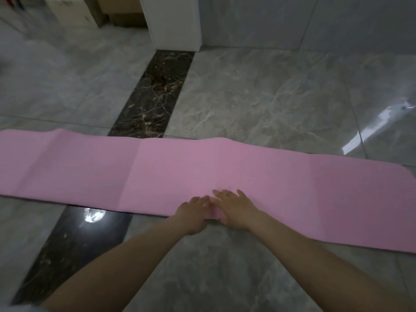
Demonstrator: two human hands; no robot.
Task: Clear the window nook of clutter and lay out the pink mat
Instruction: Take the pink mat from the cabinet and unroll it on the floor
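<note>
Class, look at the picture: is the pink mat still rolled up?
No: the pink mat lies unrolled across the floor, both hands on its near edge.
</note>
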